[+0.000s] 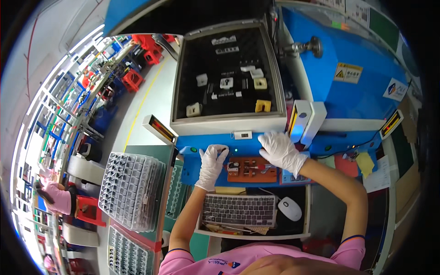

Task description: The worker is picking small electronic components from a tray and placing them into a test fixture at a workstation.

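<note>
My left hand [212, 166], in a white glove, is raised at the front of the blue machine base, left of an orange-brown fixture block [252, 169]. Its thumb and forefinger are drawn together; a small dark thing shows by the fingertips, too small to name. Also white-gloved, my right hand [281, 150] hovers above the fixture's right end, below the machine's front edge. Its fingers are bent, with the thumb apart, and I see nothing in them. Small metal and dark parts sit on the fixture, between my hands.
Beyond my hands a framed black bed [220, 101] carries several small white and yellow pieces. Below lie a keyboard [239, 210] and a white mouse [289, 209] in a drawer. Stacked clear trays [130, 190] stand at left. Light-barrier posts [300, 121] rise near my right hand.
</note>
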Action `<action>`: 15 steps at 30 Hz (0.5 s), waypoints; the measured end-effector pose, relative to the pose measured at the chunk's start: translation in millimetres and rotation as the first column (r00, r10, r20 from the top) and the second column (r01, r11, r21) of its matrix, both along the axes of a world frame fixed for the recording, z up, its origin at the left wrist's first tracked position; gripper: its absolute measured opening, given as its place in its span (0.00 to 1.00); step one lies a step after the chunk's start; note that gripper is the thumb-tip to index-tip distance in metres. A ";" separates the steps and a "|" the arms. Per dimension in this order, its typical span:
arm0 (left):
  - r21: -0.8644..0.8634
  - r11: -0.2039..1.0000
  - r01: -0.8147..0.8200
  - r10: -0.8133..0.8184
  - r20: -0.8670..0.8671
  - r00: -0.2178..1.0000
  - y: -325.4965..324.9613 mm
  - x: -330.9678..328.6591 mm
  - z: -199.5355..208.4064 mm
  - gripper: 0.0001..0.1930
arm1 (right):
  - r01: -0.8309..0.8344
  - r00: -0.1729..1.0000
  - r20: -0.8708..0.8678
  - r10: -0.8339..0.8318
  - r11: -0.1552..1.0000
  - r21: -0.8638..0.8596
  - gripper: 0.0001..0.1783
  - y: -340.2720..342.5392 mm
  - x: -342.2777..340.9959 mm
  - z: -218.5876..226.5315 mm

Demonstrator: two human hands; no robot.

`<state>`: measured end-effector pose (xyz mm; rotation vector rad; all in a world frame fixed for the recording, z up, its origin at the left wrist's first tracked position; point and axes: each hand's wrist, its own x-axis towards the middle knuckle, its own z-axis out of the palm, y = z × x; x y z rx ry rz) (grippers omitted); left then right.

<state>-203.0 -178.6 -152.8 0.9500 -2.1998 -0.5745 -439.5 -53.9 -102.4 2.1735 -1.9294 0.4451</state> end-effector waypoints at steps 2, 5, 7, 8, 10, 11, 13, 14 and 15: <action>0.046 0.999 -0.005 0.007 -0.036 0.999 2.5 -0.8 1.5 0.05 | 0.044 0.998 -0.041 -0.043 0.998 0.033 0.23 0.1 -6.3 -18.3; 0.083 0.996 -0.022 0.026 -0.054 0.998 5.8 3.6 9.5 0.05 | 0.016 0.997 0.075 -0.009 0.996 -0.087 0.22 -4.5 -10.6 -27.0; 0.166 0.986 0.003 -0.001 -0.013 1.000 3.1 5.1 15.8 0.05 | 0.041 0.995 0.094 -0.038 0.999 -0.032 0.22 -2.6 -7.6 -20.2; 0.165 0.986 -0.006 0.004 0.012 1.000 4.9 5.3 20.6 0.05 | 0.063 0.990 0.129 -0.062 0.998 -0.001 0.22 -0.4 -5.5 -17.7; 0.122 0.989 0.079 -0.079 -0.005 0.997 -7.4 13.0 14.2 0.05 | 0.071 0.989 0.129 -0.070 0.997 -0.005 0.22 0.9 -3.5 -14.0; 0.092 0.983 0.162 -0.161 -0.020 0.987 -12.4 16.6 11.4 0.05 | 0.078 0.989 0.128 -0.078 0.997 0.004 0.21 0.7 -4.2 -15.5; 0.240 0.949 0.203 -0.190 -0.077 0.979 -22.3 25.1 10.8 0.05 | 0.071 0.989 0.132 -0.068 0.997 -0.011 0.22 -3.5 -7.0 -23.0; 0.216 0.958 0.191 -0.192 -0.014 0.981 -26.4 29.4 9.2 0.06 | 0.063 0.991 0.123 -0.059 0.998 -0.028 0.24 -6.9 -7.9 -26.1; 0.218 0.954 0.205 -0.201 -0.038 0.979 -27.3 30.7 11.3 0.06 | 0.056 0.989 0.139 -0.052 0.998 -0.025 0.22 -10.3 -7.1 -23.1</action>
